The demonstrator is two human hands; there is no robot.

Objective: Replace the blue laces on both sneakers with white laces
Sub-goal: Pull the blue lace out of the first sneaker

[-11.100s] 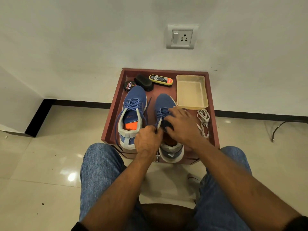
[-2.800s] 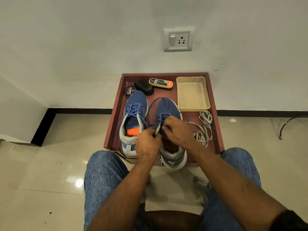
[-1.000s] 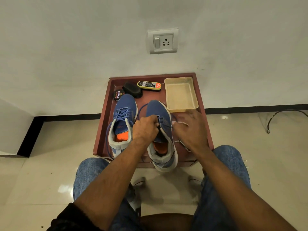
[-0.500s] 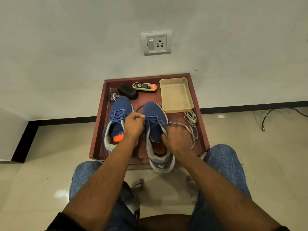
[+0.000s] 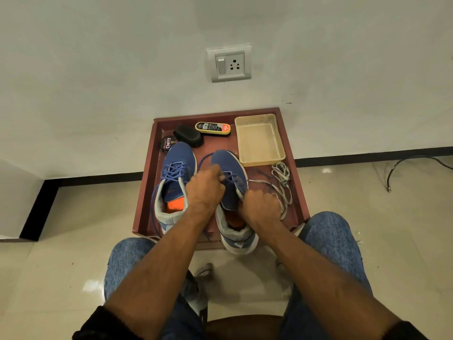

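Since half a second ago, blue lace (image 5: 203, 160) has been drawn out at 12 o'clock, pinched by left hand (image 5: 204, 186); right hand (image 5: 261, 204) is clenched on right sneaker (image 5: 231, 192), so unlacing is advanced.

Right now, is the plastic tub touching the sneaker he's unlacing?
Apart. The head view shows a strip of bare red tray between the beige plastic tub and the toe of the right sneaker.

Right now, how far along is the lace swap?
Nothing is finished. The left sneaker is fully laced in blue. Both hands, left and right, are at the right sneaker, pulling its blue lace loose. The white laces lie unused on the tray.
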